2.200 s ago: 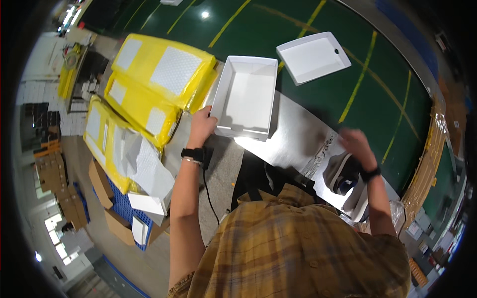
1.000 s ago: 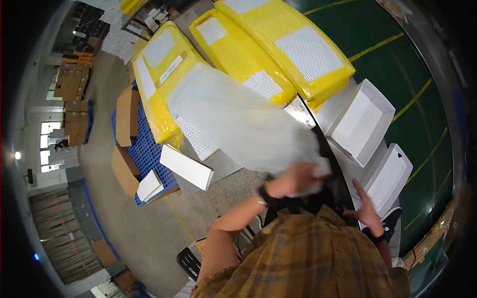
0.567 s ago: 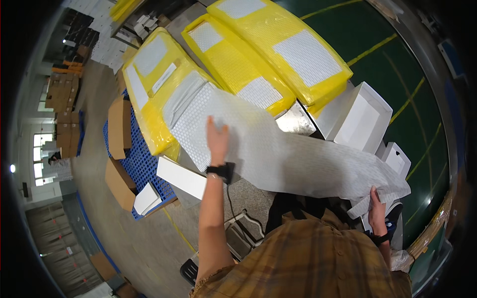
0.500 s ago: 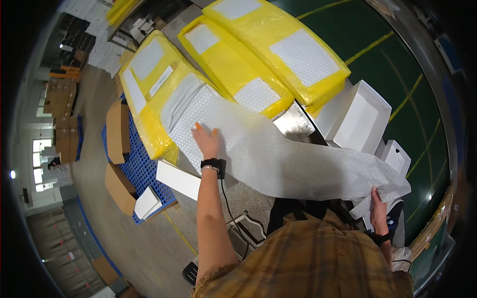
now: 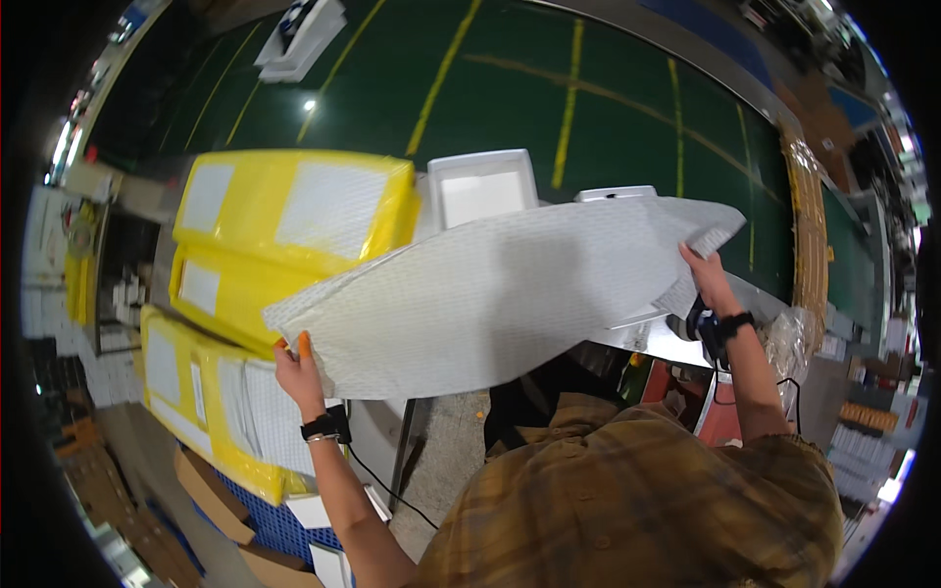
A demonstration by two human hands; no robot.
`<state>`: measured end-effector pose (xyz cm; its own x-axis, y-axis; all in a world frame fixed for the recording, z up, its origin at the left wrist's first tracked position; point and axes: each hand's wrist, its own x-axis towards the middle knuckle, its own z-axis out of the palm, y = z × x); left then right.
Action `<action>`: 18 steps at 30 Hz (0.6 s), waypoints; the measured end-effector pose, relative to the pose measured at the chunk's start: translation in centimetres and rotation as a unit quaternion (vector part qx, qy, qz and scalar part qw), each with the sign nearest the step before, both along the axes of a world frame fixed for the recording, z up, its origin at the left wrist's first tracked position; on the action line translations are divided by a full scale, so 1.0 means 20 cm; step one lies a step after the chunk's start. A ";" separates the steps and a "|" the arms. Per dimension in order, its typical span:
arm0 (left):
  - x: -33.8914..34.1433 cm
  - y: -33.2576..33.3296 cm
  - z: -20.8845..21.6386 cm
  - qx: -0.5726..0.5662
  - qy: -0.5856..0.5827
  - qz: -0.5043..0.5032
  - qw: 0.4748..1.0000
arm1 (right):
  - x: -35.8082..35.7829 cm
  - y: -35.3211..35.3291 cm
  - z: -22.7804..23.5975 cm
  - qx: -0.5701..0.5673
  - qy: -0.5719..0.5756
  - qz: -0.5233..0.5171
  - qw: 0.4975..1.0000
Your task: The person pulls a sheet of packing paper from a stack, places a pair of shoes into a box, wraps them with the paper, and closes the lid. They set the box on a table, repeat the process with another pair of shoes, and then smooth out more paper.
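A long, whitish, translucent sheet of bubble wrap point(image 5: 441, 304) is stretched across in front of me, sagging a little at its lower edge. My left hand point(image 5: 300, 374) pinches its left end, thumb and fingers closed on the edge. At the other end my right hand point(image 5: 710, 278) grips a folded-over corner. Behind the sheet, an open white box point(image 5: 482, 163) and a smaller white box point(image 5: 616, 193) are partly covered. Below and left of my left hand lies an opened yellow-wrapped pack point(image 5: 181, 416) with similar white sheets showing.
Two more yellow-wrapped packs, a far one point(image 5: 260, 211) and a nearer one point(image 5: 221, 312), lie at left. A green surface with yellow lines point(image 5: 510, 98) stretches behind. Brown cartons point(image 5: 211, 495) rest by a blue pallet point(image 5: 257, 505). A black cable point(image 5: 397, 498) hangs from my left wrist.
My left hand has come off the pack and now holds the sheet's left end. The sheet is lifted and spread between both hands. The view has turned right.
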<state>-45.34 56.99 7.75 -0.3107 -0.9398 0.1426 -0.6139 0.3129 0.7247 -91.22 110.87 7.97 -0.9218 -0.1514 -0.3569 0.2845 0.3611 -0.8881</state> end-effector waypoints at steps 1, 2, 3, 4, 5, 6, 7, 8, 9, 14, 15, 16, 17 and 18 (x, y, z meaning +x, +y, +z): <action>-0.13 -0.02 0.05 -0.025 -0.104 -0.009 0.994 | -0.06 0.03 0.00 -0.009 -0.032 0.020 0.999; -0.24 -0.03 0.08 -0.054 -0.206 -0.019 0.977 | -0.12 0.06 -0.01 -0.018 -0.064 0.039 0.997; -0.33 -0.04 0.09 -0.057 -0.205 -0.034 0.977 | -0.18 0.08 -0.05 -0.021 -0.067 0.038 0.997; -0.42 -0.06 0.08 -0.097 -0.236 -0.051 0.966 | -0.26 0.12 -0.10 0.019 -0.060 0.034 0.997; -0.50 -0.10 0.08 -0.139 -0.269 -0.064 0.951 | -0.33 0.14 -0.16 0.056 -0.056 0.034 0.996; -0.53 -0.14 0.07 -0.156 -0.296 -0.063 0.940 | -0.36 0.11 -0.14 0.072 -0.100 0.043 0.991; -0.60 -0.14 0.06 -0.160 -0.294 -0.078 0.939 | -0.39 0.15 -0.08 0.091 -0.140 0.043 0.985; -0.66 -0.15 0.05 -0.169 -0.314 -0.076 0.931 | -0.47 0.31 -0.24 0.058 -0.107 0.013 0.993; -0.66 -0.16 0.05 -0.180 -0.347 -0.062 0.919 | -0.45 0.32 -0.24 0.002 -0.068 -0.020 0.997; -0.69 -0.20 0.02 -0.239 -0.407 -0.055 0.880 | -0.17 0.82 -0.34 0.424 0.230 -0.070 0.873; -0.68 -0.21 0.02 -0.250 -0.403 -0.047 0.879 | -0.03 0.86 -0.32 0.511 0.176 -0.051 0.840; -0.71 -0.22 0.01 -0.248 -0.400 -0.051 0.881 | 0.06 1.01 -0.39 0.521 0.137 0.024 0.842; -0.72 -0.23 0.00 -0.227 -0.404 -0.045 0.885 | 0.12 1.16 -0.49 0.527 0.096 0.101 0.839; -0.67 -0.24 0.02 -0.214 -0.421 -0.030 0.881 | 0.20 1.08 -0.45 0.553 0.097 0.154 0.813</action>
<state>-58.83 52.11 8.08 -0.5238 -0.8338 0.1746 -0.8499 0.4978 -0.1727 -87.23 132.52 -1.08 -0.9559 -0.0712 -0.2849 -0.0775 0.9969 0.0107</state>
